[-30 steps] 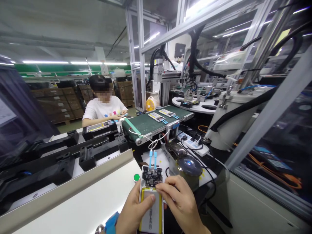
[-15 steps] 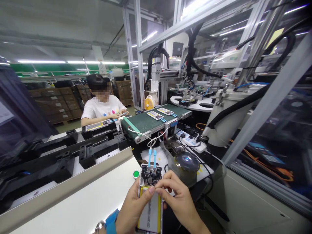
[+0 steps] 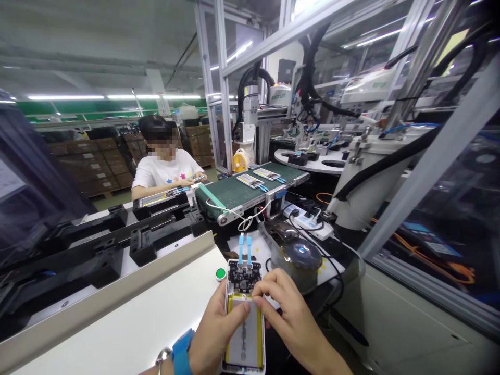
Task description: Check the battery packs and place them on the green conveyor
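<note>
At the bottom centre of my view, the battery device [image 3: 242,333]: a slim white case just right of a white work surface [image 3: 117,325], with a circuit board [image 3: 242,277] at its far end and a flat, yellow-edged battery cell [image 3: 250,355] filling the nearer part
Blue cables [image 3: 241,252]: two short ones, side by side, attached at the board's far edge and pointing away from me
Left hand [image 3: 214,320]: wrapped around the device's left side and gripping it, thumb laid on the battery cell; a blue wristband [image 3: 180,354] and a metal bracelet [image 3: 164,354] circle this wrist
Right hand [image 3: 288,308]: thumb and forefinger tips close together at the device's right edge, where board and cell meet; I cannot tell whether they pinch something small
Green button [image 3: 221,274]: just beyond the left hand, round, in a pale ring
Black fixtures [image 3: 146,249]: to the left, beyond a raised beige edge [image 3: 117,290]; a farther one bears a similar device
Conveyor belt [image 3: 234,200]: dark green, ahead of the hands, carrying two similar devices [image 3: 250,180] lying flat
Co-worker [image 3: 166,172]: a person in a white T-shirt with coloured stars, left of the belt, hands near its end
Right side: a white power strip [image 3: 322,230] with black plugs, a see-through rounded container [image 3: 300,255] near it, and a metal frame [image 3: 225,104] with a white robot arm [image 3: 363,86] behind it
</note>
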`<act>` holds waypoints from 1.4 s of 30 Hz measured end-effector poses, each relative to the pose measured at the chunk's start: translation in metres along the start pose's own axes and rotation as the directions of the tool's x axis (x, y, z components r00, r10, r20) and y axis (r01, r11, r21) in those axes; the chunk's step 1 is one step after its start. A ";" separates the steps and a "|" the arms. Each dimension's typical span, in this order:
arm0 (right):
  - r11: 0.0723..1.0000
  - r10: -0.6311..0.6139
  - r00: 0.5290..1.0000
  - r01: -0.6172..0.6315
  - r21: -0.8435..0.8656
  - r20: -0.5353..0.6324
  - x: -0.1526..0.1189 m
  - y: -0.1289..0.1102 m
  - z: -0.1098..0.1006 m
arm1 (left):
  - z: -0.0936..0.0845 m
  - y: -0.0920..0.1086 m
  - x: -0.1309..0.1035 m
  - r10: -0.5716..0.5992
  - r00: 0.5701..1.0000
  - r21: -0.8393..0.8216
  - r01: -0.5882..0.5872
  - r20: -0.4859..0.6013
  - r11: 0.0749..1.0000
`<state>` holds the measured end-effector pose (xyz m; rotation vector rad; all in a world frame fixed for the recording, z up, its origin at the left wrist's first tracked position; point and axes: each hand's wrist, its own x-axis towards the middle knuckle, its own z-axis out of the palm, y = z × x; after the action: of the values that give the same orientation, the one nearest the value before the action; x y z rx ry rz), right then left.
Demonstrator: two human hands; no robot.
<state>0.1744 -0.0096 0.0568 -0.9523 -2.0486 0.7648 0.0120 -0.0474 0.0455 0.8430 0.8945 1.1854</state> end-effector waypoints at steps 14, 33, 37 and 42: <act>0.999 -0.036 0.999 0.036 0.001 0.025 0.003 0.010 -0.004 | -0.001 0.006 0.000 -0.003 0.999 0.019 0.002 0.051 1.000; 0.941 -0.222 0.973 0.195 -0.277 -0.067 0.003 -0.004 0.005 | 0.004 0.014 -0.002 0.026 1.000 0.126 -0.028 0.012 0.992; 0.938 -0.235 0.967 0.199 -0.283 -0.098 0.002 -0.007 0.006 | 0.005 0.014 -0.002 0.023 1.000 0.120 -0.024 0.010 0.993; 0.988 -0.117 0.954 0.083 -0.131 -0.275 -0.001 -0.005 0.015 | 0.006 0.018 0.000 0.056 0.998 0.163 -0.054 -0.006 0.985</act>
<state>0.1603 -0.0165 0.0520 -0.9547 -1.8900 0.4295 0.0103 -0.0451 0.0638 0.9997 0.9917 1.1767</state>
